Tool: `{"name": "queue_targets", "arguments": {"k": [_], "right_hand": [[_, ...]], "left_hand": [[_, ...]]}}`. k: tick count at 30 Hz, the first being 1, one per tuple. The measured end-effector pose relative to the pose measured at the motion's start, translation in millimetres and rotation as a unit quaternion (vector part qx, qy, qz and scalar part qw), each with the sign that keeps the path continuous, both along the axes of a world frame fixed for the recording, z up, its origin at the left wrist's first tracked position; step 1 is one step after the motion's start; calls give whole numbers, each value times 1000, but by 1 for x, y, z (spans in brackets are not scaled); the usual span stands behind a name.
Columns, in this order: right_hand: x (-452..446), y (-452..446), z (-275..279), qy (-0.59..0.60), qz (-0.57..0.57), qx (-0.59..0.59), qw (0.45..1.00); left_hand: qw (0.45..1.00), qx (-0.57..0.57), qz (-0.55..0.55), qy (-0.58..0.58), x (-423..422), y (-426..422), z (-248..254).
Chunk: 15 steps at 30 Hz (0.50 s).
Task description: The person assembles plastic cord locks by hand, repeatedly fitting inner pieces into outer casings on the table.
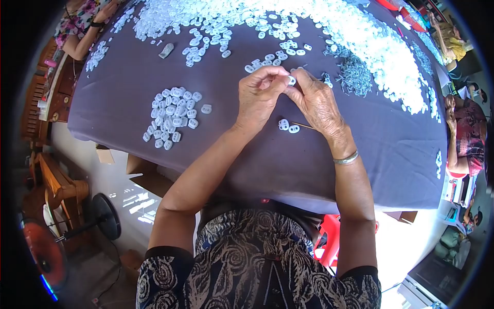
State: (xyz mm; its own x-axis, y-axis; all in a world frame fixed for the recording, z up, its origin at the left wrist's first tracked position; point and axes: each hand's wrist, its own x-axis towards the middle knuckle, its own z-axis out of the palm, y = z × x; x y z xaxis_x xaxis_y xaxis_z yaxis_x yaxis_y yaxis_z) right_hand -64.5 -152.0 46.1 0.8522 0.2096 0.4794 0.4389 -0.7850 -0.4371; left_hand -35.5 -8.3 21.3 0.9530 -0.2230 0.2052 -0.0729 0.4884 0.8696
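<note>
Both my hands meet above the dark cloth, fingertips pinched around one small white plastic piece (291, 80). My left hand (260, 95) has its thumb and index finger at the piece's left side. My right hand (315, 100) closes on it from the right, a bracelet on that wrist. A thin brown stick (303, 125) shows beside my right palm; whether the hand holds it is unclear. Just below lie a few white pieces (293, 129). A pile of similar pieces (172, 113) sits to the left, and a loose group (266, 62) lies just beyond my hands.
A large heap of white pieces (381, 56) spreads across the far side of the table (231, 165). Small dark pins (355, 76) lie right of my hands. A grey lump (166, 50) is at the left. Other people sit at both sides; a fan (105, 216) stands lower left.
</note>
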Motion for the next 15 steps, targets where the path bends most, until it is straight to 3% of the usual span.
{"name": "queue_targets", "arguments": {"k": [15], "right_hand": [[1, -3, -5, -17, 14, -24, 999]], "left_hand": [[1000, 6, -25, 9, 3, 6, 0]]}}
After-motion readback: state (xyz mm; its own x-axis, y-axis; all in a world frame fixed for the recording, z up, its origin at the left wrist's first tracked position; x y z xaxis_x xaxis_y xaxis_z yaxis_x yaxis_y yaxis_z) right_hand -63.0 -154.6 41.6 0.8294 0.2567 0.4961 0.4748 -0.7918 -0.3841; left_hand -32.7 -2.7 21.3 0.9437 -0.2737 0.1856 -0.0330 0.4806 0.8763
